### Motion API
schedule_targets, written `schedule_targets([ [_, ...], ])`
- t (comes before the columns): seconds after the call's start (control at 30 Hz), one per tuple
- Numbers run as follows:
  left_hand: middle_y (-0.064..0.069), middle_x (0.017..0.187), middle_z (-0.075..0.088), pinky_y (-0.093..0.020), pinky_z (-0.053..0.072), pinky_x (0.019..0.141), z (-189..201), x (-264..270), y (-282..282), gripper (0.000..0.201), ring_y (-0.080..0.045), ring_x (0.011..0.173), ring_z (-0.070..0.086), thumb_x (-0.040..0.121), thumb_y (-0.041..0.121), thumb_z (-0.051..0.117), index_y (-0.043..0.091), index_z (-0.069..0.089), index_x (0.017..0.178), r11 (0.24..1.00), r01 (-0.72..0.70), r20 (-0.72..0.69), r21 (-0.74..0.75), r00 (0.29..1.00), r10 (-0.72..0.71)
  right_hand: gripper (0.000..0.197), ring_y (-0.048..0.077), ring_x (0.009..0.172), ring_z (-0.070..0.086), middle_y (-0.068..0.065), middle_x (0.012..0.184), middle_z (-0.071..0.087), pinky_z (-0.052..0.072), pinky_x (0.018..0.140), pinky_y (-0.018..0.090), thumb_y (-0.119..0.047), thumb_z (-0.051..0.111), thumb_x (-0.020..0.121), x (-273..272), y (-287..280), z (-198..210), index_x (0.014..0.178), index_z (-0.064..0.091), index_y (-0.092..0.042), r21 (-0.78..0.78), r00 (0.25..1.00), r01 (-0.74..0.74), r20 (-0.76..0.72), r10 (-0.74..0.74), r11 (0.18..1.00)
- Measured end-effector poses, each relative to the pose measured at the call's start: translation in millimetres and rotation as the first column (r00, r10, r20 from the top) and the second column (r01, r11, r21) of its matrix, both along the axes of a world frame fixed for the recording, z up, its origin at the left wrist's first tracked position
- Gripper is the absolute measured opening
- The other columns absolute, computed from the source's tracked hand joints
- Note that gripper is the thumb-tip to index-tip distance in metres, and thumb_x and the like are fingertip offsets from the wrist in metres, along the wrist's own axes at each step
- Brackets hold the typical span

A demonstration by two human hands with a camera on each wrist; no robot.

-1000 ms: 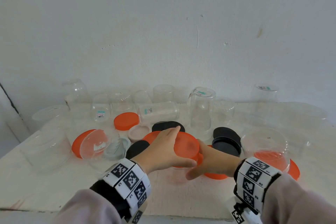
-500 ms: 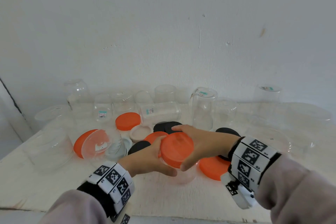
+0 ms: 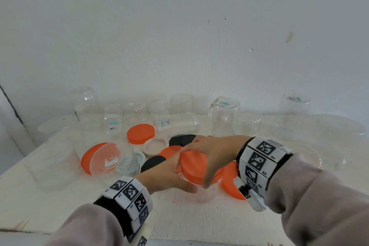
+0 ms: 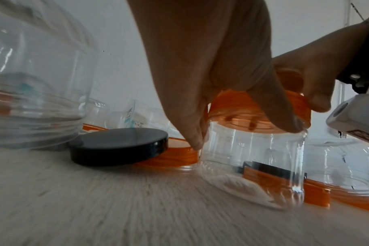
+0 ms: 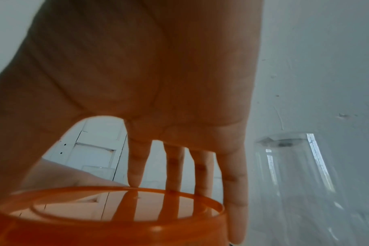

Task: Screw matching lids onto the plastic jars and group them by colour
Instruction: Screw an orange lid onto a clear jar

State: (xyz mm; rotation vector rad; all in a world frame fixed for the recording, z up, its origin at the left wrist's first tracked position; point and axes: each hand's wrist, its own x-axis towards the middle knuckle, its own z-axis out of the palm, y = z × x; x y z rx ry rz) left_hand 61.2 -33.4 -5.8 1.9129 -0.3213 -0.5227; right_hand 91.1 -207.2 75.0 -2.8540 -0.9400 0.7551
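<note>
A small clear jar (image 3: pixel 201 192) stands near the table's front, tilted a little, with an orange lid (image 3: pixel 192 169) on its mouth. My left hand (image 3: pixel 179 173) grips the jar just under the lid, thumb toward me. My right hand (image 3: pixel 201 163) comes from the right and grips the lid from above, fingers on its far rim and thumb on its near rim. In the left wrist view my fingers (image 4: pixel 195 136) wrap the jar (image 4: pixel 253 166) below the orange lid (image 4: pixel 257 114). The right wrist view shows the lid (image 5: pixel 107 216) under my spread fingers (image 5: pixel 235 199).
Several clear jars (image 3: pixel 225 118) stand upside down along the wall; one (image 3: pixel 176 127) lies on its side. Loose orange lids (image 3: pixel 140 133), black lids (image 3: pixel 153 163) and a pale lid (image 3: pixel 154 147) lie behind my hands. A wide jar (image 3: pixel 56 166) sits left.
My right hand has moved from the lid's right side onto its top and taken hold of it. My left hand has dropped from the lid's top to the jar below.
</note>
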Motion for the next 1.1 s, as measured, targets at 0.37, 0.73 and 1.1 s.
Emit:
schedule_targets([
  [0.37,0.016,0.135,0.051,-0.029,0.039,0.110,-15.2,4.4,4.6,0.091,-0.001,0.126,0.048,0.064,0.017,0.090,0.041,0.032,0.131,0.999,-0.051,-0.002,0.016,0.999,0.051,0.107,0.022,0.111,0.046,-0.003,0.141,0.026,0.044,0.091,0.041,-0.083,0.062,0.062,-2.0,4.2,-12.8,0.148,0.016,-0.038,-0.056,0.988,0.129,0.092,-0.123,0.990],
  [0.73,0.018,0.139,0.047,-0.020,0.039,0.106,-18.3,1.2,3.5,0.099,0.002,0.128,0.045,0.067,0.015,0.088,0.045,0.023,0.136,0.999,-0.041,0.033,0.020,0.999,0.041,0.099,0.023,0.131,0.036,-0.009,0.146,0.023,0.039,0.100,0.043,-0.061,0.075,0.067,1.4,9.2,5.3,0.145,0.014,-0.053,-0.144,1.000,0.020,0.014,-0.018,0.989],
  [1.1,0.018,0.137,0.049,-0.028,0.038,0.110,-20.5,2.7,3.4,0.099,-0.001,0.127,0.046,0.066,0.020,0.089,0.038,0.027,0.140,0.996,-0.068,0.060,0.051,0.996,0.065,0.107,0.026,0.132,0.039,-0.006,0.151,0.021,0.039,0.104,0.047,-0.068,0.074,0.065,-1.0,10.2,6.4,0.148,0.009,-0.048,-0.166,0.998,0.057,0.029,-0.053,0.984],
])
